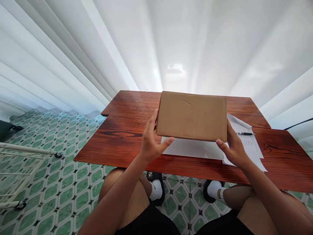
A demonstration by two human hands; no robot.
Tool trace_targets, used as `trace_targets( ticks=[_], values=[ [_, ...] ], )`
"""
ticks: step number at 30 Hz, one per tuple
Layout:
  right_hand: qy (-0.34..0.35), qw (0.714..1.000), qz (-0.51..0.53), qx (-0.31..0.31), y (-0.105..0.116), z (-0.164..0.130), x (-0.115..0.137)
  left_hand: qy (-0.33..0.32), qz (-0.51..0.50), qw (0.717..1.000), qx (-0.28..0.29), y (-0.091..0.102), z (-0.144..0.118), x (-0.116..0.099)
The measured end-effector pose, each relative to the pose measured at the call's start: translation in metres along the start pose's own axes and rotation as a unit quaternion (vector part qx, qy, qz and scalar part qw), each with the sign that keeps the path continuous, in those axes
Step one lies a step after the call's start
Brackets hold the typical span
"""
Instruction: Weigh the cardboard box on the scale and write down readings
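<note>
A brown cardboard box (192, 116) is held up over the table between both of my hands, its broad plain face toward me. My left hand (153, 138) grips the box's left side, thumb along the lower edge. On the opposite side, my right hand (233, 143) clasps the right end, its thumb at the lower right corner. The fingertips behind the box are hidden. Below it, partly covered, lies a flat white sheet or board (193, 148). Next to my right hand are papers with handwriting (249, 147), and a pen (245, 133) rests on them.
The reddish wooden table (117, 140) has a stepped left edge and a front edge above my knees. White curtains (195, 45) hang behind it. A white metal rack on casters (26, 174) stands at left on the green tiled floor (70, 182).
</note>
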State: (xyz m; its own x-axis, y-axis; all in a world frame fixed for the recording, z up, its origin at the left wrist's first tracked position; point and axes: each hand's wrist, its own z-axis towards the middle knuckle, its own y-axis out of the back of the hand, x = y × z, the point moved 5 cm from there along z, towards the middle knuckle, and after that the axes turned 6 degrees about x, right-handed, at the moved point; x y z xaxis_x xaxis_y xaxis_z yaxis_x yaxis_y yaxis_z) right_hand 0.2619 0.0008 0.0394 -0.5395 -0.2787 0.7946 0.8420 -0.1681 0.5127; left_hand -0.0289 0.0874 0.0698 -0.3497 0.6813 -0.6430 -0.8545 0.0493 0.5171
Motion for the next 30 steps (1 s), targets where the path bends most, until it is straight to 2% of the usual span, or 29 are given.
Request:
trace_targets(
  ticks=[6, 12, 17, 24, 30],
  values=[
    [0.002, 1.0, -0.009, -0.016, 0.013, -0.005, -0.002, 0.003, -0.004, 0.999, 0.038, -0.017, -0.002, 0.002],
    [-0.014, 1.0, -0.02, -0.005, 0.019, -0.009, -0.001, 0.005, 0.012, 0.999, 0.035, -0.028, -0.006, 0.004],
    [-0.033, 0.999, -0.023, -0.012, 0.021, -0.012, -0.003, -0.007, 0.032, 0.999, 0.036, -0.034, -0.007, 0.003],
    [-0.057, 0.996, -0.061, -0.035, 0.022, -0.016, -0.003, 0.023, 0.032, 0.998, 0.056, -0.039, -0.007, 0.006],
    [-0.044, 0.992, -0.103, -0.057, 0.023, -0.016, -0.003, 0.009, 0.006, 0.999, 0.052, -0.039, -0.008, 0.01]
  ],
)
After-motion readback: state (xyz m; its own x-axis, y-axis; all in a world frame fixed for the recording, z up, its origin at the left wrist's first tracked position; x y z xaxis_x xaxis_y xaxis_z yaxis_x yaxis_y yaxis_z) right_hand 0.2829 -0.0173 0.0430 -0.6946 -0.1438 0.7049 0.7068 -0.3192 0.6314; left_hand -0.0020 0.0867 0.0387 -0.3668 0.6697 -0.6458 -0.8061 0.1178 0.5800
